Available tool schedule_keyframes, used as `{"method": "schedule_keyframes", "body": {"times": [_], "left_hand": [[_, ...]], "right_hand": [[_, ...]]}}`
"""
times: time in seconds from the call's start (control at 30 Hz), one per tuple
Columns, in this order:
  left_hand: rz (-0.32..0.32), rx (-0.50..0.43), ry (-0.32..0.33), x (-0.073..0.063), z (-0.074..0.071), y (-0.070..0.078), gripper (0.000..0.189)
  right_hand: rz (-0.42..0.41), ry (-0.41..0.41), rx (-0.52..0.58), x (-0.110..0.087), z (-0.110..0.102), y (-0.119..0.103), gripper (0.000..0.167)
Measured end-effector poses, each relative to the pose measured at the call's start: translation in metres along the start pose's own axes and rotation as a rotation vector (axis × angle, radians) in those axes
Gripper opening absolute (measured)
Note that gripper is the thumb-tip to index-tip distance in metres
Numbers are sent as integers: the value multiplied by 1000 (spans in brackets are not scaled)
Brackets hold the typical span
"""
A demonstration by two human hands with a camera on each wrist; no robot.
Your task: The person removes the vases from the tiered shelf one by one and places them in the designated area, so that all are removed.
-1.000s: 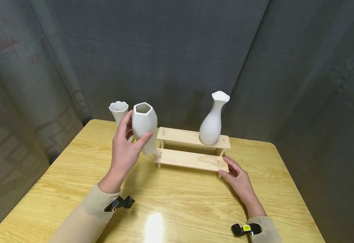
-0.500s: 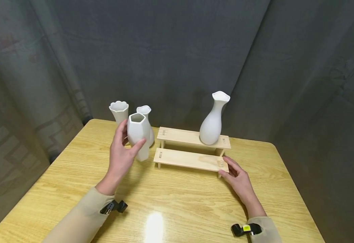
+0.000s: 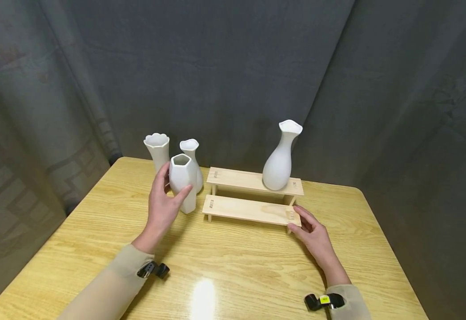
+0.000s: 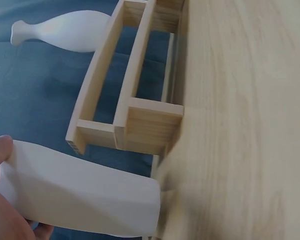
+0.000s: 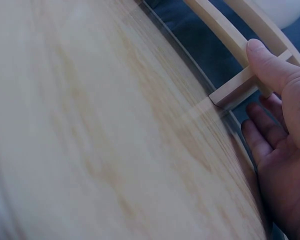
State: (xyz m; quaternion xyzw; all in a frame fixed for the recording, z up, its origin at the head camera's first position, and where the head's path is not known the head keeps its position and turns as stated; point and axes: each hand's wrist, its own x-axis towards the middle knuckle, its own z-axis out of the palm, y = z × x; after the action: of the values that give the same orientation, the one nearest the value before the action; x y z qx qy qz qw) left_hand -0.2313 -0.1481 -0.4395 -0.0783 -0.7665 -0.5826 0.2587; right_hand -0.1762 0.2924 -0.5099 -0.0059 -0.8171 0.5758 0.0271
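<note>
My left hand (image 3: 162,213) grips a white faceted vase (image 3: 182,180) with a five-sided mouth, thumb on its near side and fingers round its left. In the left wrist view the vase's (image 4: 90,192) base is right by the tabletop; whether it touches is hard to tell. My right hand (image 3: 317,244) holds the right end of a two-step wooden stand (image 3: 251,210), thumb at the front edge and fingers behind. The right wrist view shows the thumb on the stand's (image 5: 237,89) corner. On the stand's upper step stands a white slim-necked vase (image 3: 278,166).
Just behind the held vase stand a white vase with a wavy mouth (image 3: 190,149) and a scalloped-rim vase (image 3: 158,149), both partly hidden. The wooden table (image 3: 233,266) reaches back to grey curtains (image 3: 217,80).
My left hand has carried the faceted vase left and down, away from the stand's left end, uncovering the wavy-mouthed vase behind it. My right hand and the stand have stayed put.
</note>
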Motion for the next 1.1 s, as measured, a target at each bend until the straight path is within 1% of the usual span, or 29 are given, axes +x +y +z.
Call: {"method": "schedule_keyframes", "body": {"times": [0.17,0.3,0.5,0.8,1.1], "left_hand": [[-3,1,-6,0,1,-6,86],[0,8,-10,0,1,-8,87],[13,20,-9,0,1,-11,87],[44,86,-14,-2,1,-16,89],[50,84,-24,-2,2,-17,89]], "right_hand": [[-2,1,3,1,0,0,73],[-10,0,18,1,0,1,71],[-8,-2,8,0,0,0,72],[-6,1,7,0,1,-1,73],[-11,0,13,-1,0,0,73]]}}
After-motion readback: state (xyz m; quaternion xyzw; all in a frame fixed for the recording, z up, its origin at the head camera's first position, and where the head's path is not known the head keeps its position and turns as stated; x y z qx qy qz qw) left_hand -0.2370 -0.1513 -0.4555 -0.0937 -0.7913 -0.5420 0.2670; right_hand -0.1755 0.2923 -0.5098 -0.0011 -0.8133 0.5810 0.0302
